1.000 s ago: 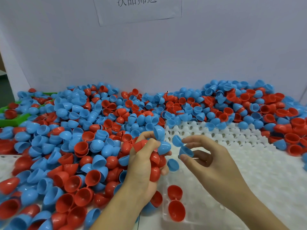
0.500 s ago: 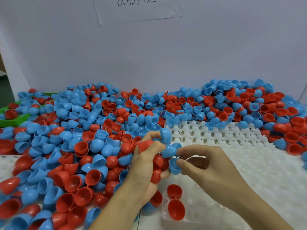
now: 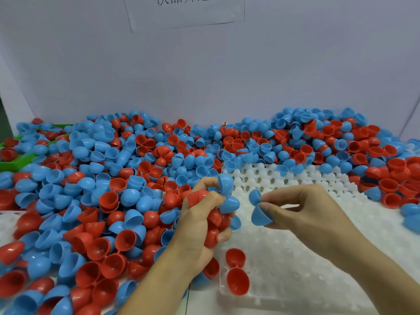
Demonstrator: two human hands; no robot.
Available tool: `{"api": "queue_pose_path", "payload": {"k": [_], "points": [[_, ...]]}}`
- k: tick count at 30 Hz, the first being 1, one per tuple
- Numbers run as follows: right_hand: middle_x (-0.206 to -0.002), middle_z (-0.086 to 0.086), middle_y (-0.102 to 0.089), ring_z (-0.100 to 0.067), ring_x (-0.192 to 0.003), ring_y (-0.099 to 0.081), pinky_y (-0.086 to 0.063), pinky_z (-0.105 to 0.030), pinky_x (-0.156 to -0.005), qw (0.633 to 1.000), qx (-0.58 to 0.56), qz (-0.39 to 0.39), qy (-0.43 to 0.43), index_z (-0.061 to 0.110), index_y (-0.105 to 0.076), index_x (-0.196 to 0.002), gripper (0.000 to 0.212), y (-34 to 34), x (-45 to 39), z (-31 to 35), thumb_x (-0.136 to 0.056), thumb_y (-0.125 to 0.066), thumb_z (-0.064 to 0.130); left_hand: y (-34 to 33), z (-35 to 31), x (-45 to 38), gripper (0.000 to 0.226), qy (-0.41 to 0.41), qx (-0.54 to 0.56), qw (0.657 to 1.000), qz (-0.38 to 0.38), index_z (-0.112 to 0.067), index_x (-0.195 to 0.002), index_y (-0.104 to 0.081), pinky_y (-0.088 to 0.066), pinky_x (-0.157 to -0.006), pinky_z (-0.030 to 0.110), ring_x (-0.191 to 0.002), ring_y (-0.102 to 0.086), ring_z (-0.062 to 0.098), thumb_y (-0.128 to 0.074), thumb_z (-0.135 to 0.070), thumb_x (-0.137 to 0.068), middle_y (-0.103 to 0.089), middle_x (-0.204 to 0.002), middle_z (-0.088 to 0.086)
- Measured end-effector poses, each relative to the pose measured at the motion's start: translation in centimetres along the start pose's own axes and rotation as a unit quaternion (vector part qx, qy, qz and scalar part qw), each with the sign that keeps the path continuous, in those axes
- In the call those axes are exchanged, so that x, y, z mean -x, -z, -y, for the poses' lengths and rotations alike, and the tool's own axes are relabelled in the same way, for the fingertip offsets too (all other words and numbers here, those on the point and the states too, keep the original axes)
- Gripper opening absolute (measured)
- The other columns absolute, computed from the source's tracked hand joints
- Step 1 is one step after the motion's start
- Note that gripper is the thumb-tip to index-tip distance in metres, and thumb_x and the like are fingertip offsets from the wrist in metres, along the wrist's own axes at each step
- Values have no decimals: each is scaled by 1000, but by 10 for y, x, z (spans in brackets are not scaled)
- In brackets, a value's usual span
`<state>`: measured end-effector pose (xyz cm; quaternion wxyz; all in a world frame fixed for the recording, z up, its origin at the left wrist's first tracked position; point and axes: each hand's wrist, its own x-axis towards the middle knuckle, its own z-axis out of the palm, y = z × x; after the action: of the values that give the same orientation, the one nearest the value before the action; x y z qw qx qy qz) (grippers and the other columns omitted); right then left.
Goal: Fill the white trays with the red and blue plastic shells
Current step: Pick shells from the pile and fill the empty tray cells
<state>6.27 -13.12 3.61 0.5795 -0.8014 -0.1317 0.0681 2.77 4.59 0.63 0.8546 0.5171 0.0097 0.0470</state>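
Left hand [image 3: 200, 226] clutches a mixed bunch of red and blue shells [image 3: 223, 202]. Right hand [image 3: 302, 214] pinches a hinged blue shell [image 3: 259, 212] above the white tray [image 3: 318, 269]. One red shell [image 3: 236, 271] sits at the tray's 7 o'clock corner. Loose shell pile [image 3: 113, 189] spreads from 9 to 2 o'clock.

Left hand [image 3: 200, 226] raised at centre, forearm entering from bottom edge, back of hand toward camera. Fingers curled tight round clutch of shells [image 3: 218, 214], red and blue; thumb and forefinger on top, little finger hooked underneath. Right hand [image 3: 302, 214] just beside it, apart, forearm entering from lower right corner. Thumb and forefinger pinch blue shell pair [image 3: 258, 210] at joint; remaining fingers loosely curled beneath, palm turned left. Both wrists bare, roughly level, held above counter.
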Motion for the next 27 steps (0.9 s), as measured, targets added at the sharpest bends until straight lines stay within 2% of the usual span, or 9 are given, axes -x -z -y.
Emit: {"api": "queue_pose_path", "payload": {"k": [4,8,12,15,18,23,27], "points": [[-81,2,-77,-15,-70,-75,-55,-15,-60,999,-20,32,-25,21,-81,-75,16,5,12,-6,-83,-76,7,-1,-1,0,21,-4,-4,1000,-1,-31,-73,-71,-31,-36,19,-57,-48,13,-57,-15,-71,-57,-68,4],[-74,5,-75,-6,-56,-65,-47,-15,-52,995,56,79,14,35,-78,-79,11,9,25,-7,-79,-79,25,-1,-2,0,21,-2,-4,1000,-5,-32,-71,-71,-30,-36,18,-55,-47,13,-57,-15,-70,-56,-67,4],[-77,16,-67,-10,-72,-61,-45,-15,-61,960,234,87,123,42,-75,-77,5,14,33,-5,-72,-75,41,-1,-1,0,23,-4,-10,1000,1,-32,-73,-71,-30,-37,19,-56,-46,13,-57,-15,-71,-57,-67,3],[-87,27,-62,-2,-83,-57,-46,-16,-67,941,294,123,118,45,-72,-77,8,9,38,-2,-72,-72,52,0,0,0,23,-4,-14,1000,-1,-33,-75,-72,-31,-37,20,-56,-46,13,-58,-16,-71,-58,-67,3],[-104,39,-47,11,-93,-47,-43,-19,-64,898,398,150,115,50,-63,-79,12,-2,38,-5,-77,-65,62,0,0,-1,23,-5,-18,1000,-2,-33,-74,-72,-30,-37,20,-57,-44,15,-58,-16,-71,-57,-67,3],[-107,41,-41,19,-97,-41,-39,-18,-57,875,442,148,130,50,-61,-104,26,-6,39,-10,-81,-61,63,0,1,0,22,-6,-25,1000,-5,-34,-74,-72,-32,-37,19,-57,-47,14,-58,-17,-71,-58,-67,4],[-102,38,-47,14,-97,-45,-40,-18,-61,882,425,155,135,46,-65,-105,29,-4,37,-13,-82,-60,63,0,1,0,21,-9,-28,1000,3,-33,-73,-71,-31,-37,19,-58,-45,15,-58,-16,-71,-58,-68,4]]}}
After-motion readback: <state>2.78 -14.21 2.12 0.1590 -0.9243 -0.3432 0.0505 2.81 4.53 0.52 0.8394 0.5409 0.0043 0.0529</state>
